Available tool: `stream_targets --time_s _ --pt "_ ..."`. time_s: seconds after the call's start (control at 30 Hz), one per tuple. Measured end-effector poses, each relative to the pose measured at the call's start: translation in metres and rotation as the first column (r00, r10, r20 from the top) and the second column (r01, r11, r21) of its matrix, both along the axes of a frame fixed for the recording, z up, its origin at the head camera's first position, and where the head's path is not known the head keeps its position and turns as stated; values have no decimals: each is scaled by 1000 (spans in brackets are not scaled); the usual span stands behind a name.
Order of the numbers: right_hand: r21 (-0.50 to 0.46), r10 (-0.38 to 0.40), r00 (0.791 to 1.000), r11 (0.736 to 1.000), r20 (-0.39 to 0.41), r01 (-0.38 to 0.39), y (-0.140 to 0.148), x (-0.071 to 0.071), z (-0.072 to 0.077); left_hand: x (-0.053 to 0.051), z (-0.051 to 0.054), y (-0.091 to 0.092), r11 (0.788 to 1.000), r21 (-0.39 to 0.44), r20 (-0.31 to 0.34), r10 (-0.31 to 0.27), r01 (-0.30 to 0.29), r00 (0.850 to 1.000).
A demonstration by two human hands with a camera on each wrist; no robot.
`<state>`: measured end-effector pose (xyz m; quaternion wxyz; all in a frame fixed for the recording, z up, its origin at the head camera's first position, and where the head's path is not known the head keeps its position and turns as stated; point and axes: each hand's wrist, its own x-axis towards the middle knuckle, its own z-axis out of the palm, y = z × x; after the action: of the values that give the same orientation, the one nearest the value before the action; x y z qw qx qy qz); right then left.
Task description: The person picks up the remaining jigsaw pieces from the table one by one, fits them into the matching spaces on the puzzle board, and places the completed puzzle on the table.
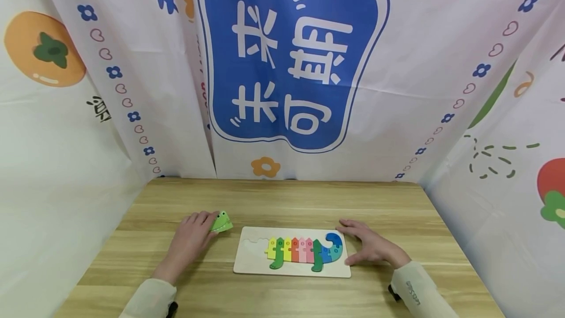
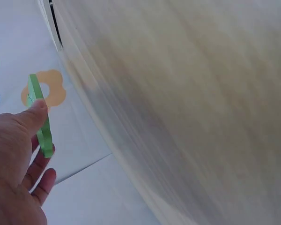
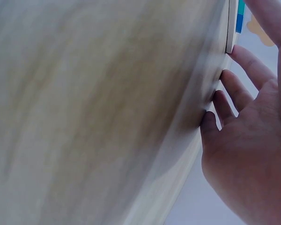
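My left hand pinches a light green crocodile-head puzzle piece beside the board's upper left corner. In the left wrist view the thumb lies on one face of the piece, which is seen nearly edge-on. The pale wooden puzzle board carries a row of colourful body pieces, two dark green legs and a blue curled tail. At its left end the head-shaped outline is bare. My right hand is spread around the board's right end, its thumb and index finger at the edge.
The board lies on a wood-grain table. Behind it hangs a white printed cloth with a blue sign, and similar cloths hang to the left and right. Dark bands show at both sleeve cuffs.
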<state>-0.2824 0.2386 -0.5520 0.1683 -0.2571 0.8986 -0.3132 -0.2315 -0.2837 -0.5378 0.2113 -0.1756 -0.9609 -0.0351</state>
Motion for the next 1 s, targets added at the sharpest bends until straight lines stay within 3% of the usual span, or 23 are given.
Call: stream_targets --time_s 0.13,0.27,0.37,0.47,0.7,0.83,1.0 --pt "1 2 1000 1000 -2 -2 0 0 0 0 1 0 999 39 -8 -26 27 1000" --pt "6 4 1000 1000 -4 -4 -1 0 1 -1 1 1 980 196 76 -34 19 997" --pt "6 4 1000 1000 -5 -4 -1 1 1 -1 2 1 932 362 164 -61 -3 985" --pt "5 3 1000 1000 -6 -3 -1 1 2 0 3 2 885 465 225 -93 -24 970" --pt "9 -2 1000 1000 -4 2 -1 1 2 0 2 3 853 522 237 -116 -25 965" --pt "11 1 1000 1000 -8 -1 -1 1 1 0 0 3 799 601 238 -154 -21 959" --pt "9 4 1000 1000 -10 -4 -1 1 1 1 0 3 713 701 267 -223 -30 938"
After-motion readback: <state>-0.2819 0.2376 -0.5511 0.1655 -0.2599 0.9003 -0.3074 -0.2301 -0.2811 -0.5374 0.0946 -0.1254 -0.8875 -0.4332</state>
